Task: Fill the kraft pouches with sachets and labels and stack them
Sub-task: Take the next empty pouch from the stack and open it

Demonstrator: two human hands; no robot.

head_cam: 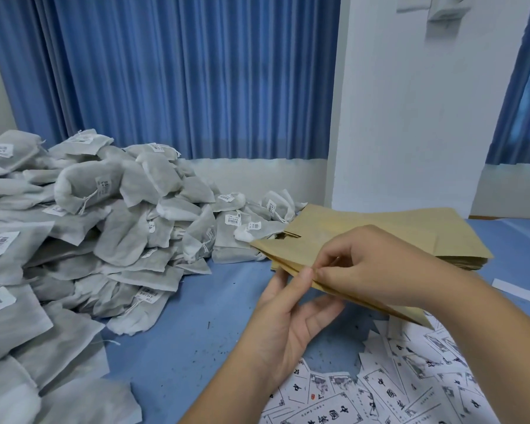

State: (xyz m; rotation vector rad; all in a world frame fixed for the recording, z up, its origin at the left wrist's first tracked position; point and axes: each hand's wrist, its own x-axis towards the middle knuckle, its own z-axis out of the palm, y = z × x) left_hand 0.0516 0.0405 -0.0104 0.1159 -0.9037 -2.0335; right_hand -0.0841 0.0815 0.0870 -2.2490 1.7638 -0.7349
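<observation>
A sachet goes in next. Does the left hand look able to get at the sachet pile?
Probably yes, once freed: only bare table lies between the left hand and the sachet pile, but it grips the kraft pouch alongside the right hand.

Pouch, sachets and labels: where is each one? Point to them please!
pouch (291, 250), head view, on its flat face near the left end.
sachets (120, 215), head view, on the middle of the grey pile.
labels (410, 381), head view, on a printed slip at lower right.
</observation>
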